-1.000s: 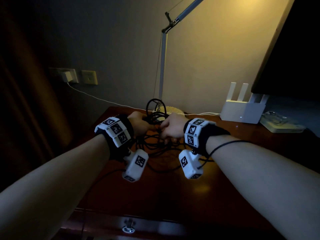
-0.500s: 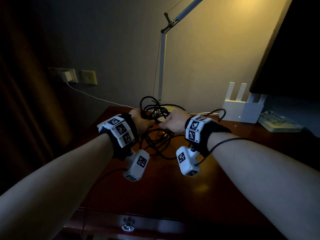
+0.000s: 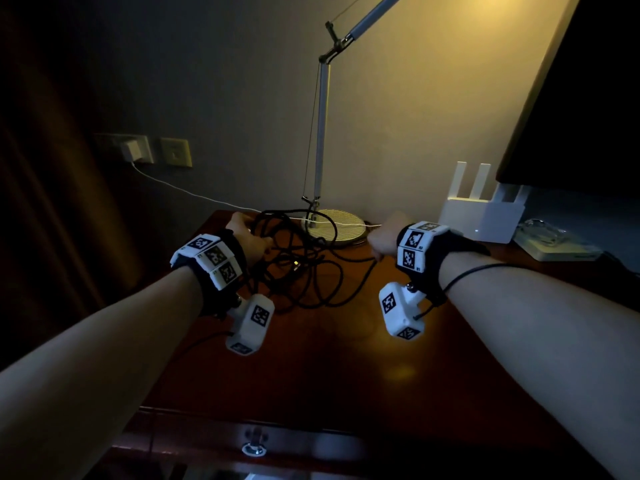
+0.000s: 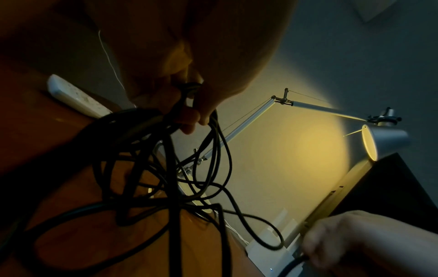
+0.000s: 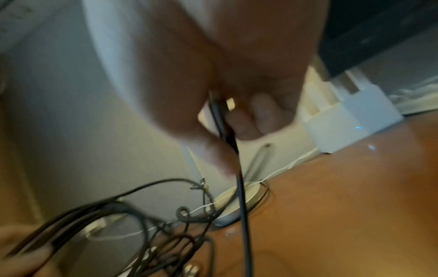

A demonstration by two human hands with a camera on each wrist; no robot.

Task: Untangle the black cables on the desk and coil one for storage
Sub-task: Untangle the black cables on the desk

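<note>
On the dim desk (image 3: 311,358), the left hand (image 3: 247,237) grips the cables (image 3: 301,268). The right hand (image 3: 384,239) pinches one strand. A hard pull could tighten knots or snag the lamp (image 3: 334,226).

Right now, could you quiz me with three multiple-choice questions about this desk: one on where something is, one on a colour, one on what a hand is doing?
1. Where does the lamp base stand?
A. at the back of the desk by the wall
B. on the floor
C. on the white box with the upright prongs

2. What colour is the tangle of cables?
A. white
B. black
C. red

3. What is the right hand doing?
A. lying flat on the desk
B. pinching one cable
C. holding the lamp

Answers: 1 A, the round base sits on the desk near the wall. 2 B, the loops are black. 3 B, the right wrist view shows fingers closed on a single strand.
</note>
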